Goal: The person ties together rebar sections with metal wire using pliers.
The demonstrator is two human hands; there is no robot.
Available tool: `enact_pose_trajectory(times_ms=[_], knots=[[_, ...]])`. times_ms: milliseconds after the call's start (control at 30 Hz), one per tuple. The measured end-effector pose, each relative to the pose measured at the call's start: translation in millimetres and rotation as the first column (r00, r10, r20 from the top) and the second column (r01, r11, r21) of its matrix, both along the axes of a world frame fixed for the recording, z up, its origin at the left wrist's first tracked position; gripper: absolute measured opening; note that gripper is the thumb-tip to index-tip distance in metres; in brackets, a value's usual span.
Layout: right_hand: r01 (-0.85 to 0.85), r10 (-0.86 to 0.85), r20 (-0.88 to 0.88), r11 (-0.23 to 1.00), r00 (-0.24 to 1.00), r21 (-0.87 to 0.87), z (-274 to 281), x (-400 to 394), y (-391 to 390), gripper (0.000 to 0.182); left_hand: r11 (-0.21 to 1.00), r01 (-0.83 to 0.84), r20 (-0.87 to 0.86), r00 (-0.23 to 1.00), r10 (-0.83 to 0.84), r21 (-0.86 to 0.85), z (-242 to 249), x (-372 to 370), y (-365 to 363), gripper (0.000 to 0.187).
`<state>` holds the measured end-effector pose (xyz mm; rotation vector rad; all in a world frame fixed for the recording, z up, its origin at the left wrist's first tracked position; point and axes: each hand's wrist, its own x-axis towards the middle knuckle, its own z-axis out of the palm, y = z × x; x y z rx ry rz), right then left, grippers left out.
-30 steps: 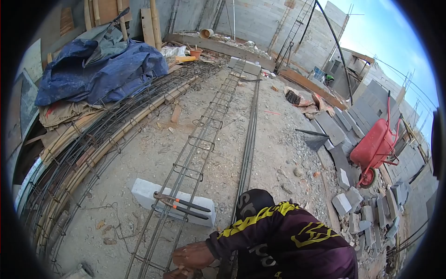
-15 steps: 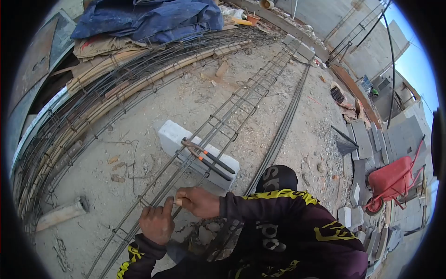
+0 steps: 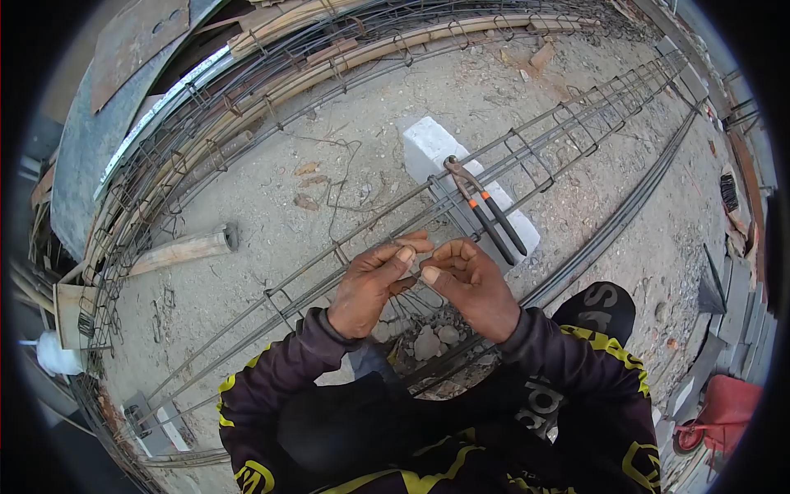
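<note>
My left hand (image 3: 374, 284) and my right hand (image 3: 471, 288) are close together above a long rebar cage (image 3: 527, 146), fingertips pinched. Between them is what looks like thin tie wire (image 3: 401, 306), its strands fanning out below the fingers; the finest ends are hard to make out. The cage's bars carry square stirrups and rest across a white block (image 3: 426, 148). Pincers (image 3: 485, 206) with black and orange handles lie on the cage over that block, right of my hands and touched by neither.
A bundle of loose bars (image 3: 613, 226) runs along the ground beside my knee. More rebar and wooden strips (image 3: 362, 53) curve along the far side. A pipe-like piece (image 3: 185, 251) lies at left, rubble (image 3: 432, 342) below my hands, and a red wheelbarrow (image 3: 720, 412) at lower right.
My view has swung left, so the cage and pincers appear further right. My hands, earlier touching at the fingertips low over the bars, are now turned with palms facing inward.
</note>
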<state>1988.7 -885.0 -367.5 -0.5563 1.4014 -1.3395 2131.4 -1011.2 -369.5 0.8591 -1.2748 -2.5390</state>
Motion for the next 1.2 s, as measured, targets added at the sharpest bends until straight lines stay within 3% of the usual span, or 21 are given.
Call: enact_pose_trajectory(times_ms=[133,233,333,467,500,600,633,733,833,967,1133,1167,1200], knots=[[-0.054,0.065,0.073,0.987,0.995,-0.148,7.1,-6.7,1.5,0.029,0.994,0.113,-0.257,0.960,-0.112,-0.008,2.7,-27.7,1.9,0.038],[-0.110,0.130,0.091,0.974,0.987,-0.199,10.3,-25.3,6.7,0.024,0.979,0.202,-0.209,0.958,-0.196,0.006,17.1,-46.3,-0.5,0.037],[-0.021,0.078,0.293,0.981,0.953,-0.192,12.6,-46.2,10.3,0.019,0.892,0.302,0.106,0.953,-0.283,-0.336,54.5,-69.2,-0.5,0.043],[-0.046,0.061,0.239,0.997,0.969,-0.068,18.4,-90.3,25.3,0.017,0.845,0.274,0.366,0.925,-0.100,-0.460,97.3,-101.8,19.2,0.044],[-0.054,0.063,0.115,0.996,0.991,-0.077,23.7,-98.9,29.5,0.019,0.839,0.219,0.405,0.914,0.003,-0.499,100.9,-110.9,27.0,0.041],[-0.140,0.144,0.149,0.990,0.978,-0.034,18.1,-121.9,39.7,0.019,0.849,0.179,0.464,0.882,0.086,-0.497,120.0,-138.9,44.6,0.039],[-0.116,0.118,0.234,0.993,0.965,-0.020,14.5,-125.8,42.7,0.019,0.813,0.265,0.534,0.843,0.066,-0.519,122.6,-143.2,45.9,0.037],[-0.131,0.141,0.247,0.990,0.959,-0.055,22.0,-144.4,48.6,0.018,0.809,0.359,0.674,0.737,0.060,-0.465,133.9,-161.8,58.5,0.039],[-0.175,0.158,-0.104,0.970,0.982,-0.171,17.5,-149.0,48.4,0.017,0.898,0.308,0.695,0.719,-0.003,-0.314,142.3,-163.9,53.9,0.030],[-0.117,0.171,0.317,0.976,0.933,-0.185,15.1,-149.7,51.8,0.018,0.945,0.320,0.583,0.781,-0.223,-0.067,120.6,-145.5,30.4,0.028],[-0.320,0.334,0.336,0.942,0.880,-0.099,10.3,-137.7,49.7,0.022,0.919,0.389,0.416,0.826,-0.381,0.070,74.3,-100.1,5.9,0.022],[-0.377,0.376,0.343,0.924,0.861,-0.067,8.6,-133.5,48.9,0.022,0.900,0.431,0.388,0.820,-0.420,0.063,66.3,-91.6,0.9,0.023],[-0.437,0.417,0.346,0.899,0.841,-0.021,7.4,-128.2,46.4,0.023,0.867,0.496,0.397,0.806,-0.439,-0.049,60.6,-83.3,-3.6,0.021]])
